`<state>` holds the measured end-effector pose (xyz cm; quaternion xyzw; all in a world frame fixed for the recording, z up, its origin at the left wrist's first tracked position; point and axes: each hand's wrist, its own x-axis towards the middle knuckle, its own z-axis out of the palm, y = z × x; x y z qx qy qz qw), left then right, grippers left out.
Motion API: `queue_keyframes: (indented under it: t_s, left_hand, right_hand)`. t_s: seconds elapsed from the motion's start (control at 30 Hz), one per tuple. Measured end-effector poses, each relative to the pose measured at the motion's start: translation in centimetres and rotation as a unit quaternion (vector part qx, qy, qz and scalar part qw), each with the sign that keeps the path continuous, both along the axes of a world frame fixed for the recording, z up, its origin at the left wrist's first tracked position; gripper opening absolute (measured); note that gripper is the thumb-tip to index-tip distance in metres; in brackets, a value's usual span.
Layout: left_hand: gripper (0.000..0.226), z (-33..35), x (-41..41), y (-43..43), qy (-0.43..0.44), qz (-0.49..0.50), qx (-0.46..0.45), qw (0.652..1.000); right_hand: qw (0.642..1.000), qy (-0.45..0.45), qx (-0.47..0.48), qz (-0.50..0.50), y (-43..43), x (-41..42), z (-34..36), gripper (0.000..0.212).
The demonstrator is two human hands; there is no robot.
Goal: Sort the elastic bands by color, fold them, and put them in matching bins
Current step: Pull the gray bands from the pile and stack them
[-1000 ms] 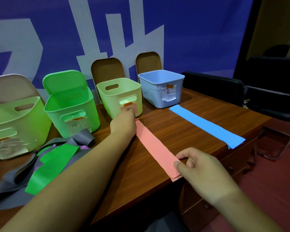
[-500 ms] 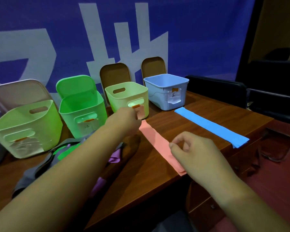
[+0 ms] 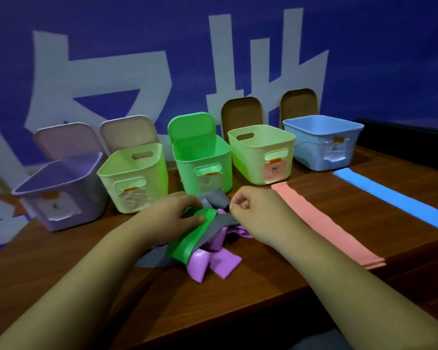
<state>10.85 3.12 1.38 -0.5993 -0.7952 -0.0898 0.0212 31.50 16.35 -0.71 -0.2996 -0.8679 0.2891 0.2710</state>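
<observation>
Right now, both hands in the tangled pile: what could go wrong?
1. The green band under the left hand lies tangled with the grey band and purple band; pulling it may drag those along.
2. The pink band ends at the table edge beside the right forearm; a brush could slide it off.
</observation>
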Motion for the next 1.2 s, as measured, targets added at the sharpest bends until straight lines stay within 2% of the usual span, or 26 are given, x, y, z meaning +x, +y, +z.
queue_keyframes:
  t_s: [0.13,0.23,0.3,0.37,0.47,0.53,0.6,0.63,0.7,0.83,0.97,1.1,1.2]
  left_hand:
    - [0.030,-1.9,-1.8,-1.2,-0.079,-0.021,0.081,0.993]
    - [0.018,-3.2,-2.5,-1.2,-0.140,-0.018,0.175,0.974]
    - [0.012,-3.6,-2.9,-1.0,-0.173,-0.007,0.236,0.956]
    - [0.010,-3.5,-3.0,-0.7,-0.201,0.021,0.282,0.938]
    - [0.015,-3.6,-2.9,-0.3,-0.190,0.053,0.324,0.925]
    - [0.017,-3.8,-2.8,-0.2,-0.188,0.062,0.339,0.920]
    - [0.018,-3.6,-2.7,-0.3,-0.211,0.078,0.357,0.907]
    - [0.019,-3.4,-2.7,-0.3,-0.223,0.086,0.362,0.901]
    - [0.021,-3.1,-2.6,-0.6,-0.234,0.086,0.358,0.900]
    - [0.030,-3.4,-2.6,-1.6,-0.217,0.050,0.284,0.933]
    - [0.049,-3.8,-3.2,-2.2,-0.192,0.029,0.201,0.960]
    - [0.041,-3.7,-3.1,-2.5,-0.135,0.056,0.179,0.973]
    - [0.036,-3.7,-3.0,-2.6,-0.138,0.071,0.197,0.968]
  right_hand:
    - [0.999,-0.034,0.024,0.000,1.0,-4.8,0.4,0.016]
    - [0.999,-0.040,0.013,0.013,1.8,-7.7,0.5,0.017]
    - [0.999,-0.018,0.013,0.024,1.9,-8.8,0.4,0.022]
    - [0.998,0.043,0.003,0.049,1.4,-9.1,0.0,0.037]
    - [0.988,0.079,-0.065,0.118,0.3,-8.7,-0.4,0.055]
    - [0.984,0.061,-0.044,0.159,0.2,-8.4,-0.8,0.045]
    - [0.985,0.043,-0.007,0.169,0.6,-8.3,-1.2,0.022]
    - [0.987,0.056,-0.001,0.151,0.9,-8.4,-1.4,0.017]
    - [0.992,0.106,-0.003,0.069,1.6,-8.6,-1.7,0.023]
    - [0.985,0.128,0.024,-0.113,3.5,-8.1,-1.7,0.025]
    - [0.987,0.079,-0.034,-0.134,4.1,-8.2,-2.2,0.030]
    - [0.988,0.013,-0.014,-0.154,3.4,-7.9,-2.2,0.040]
    - [0.985,0.062,0.013,-0.159,2.8,-7.3,-1.7,0.039]
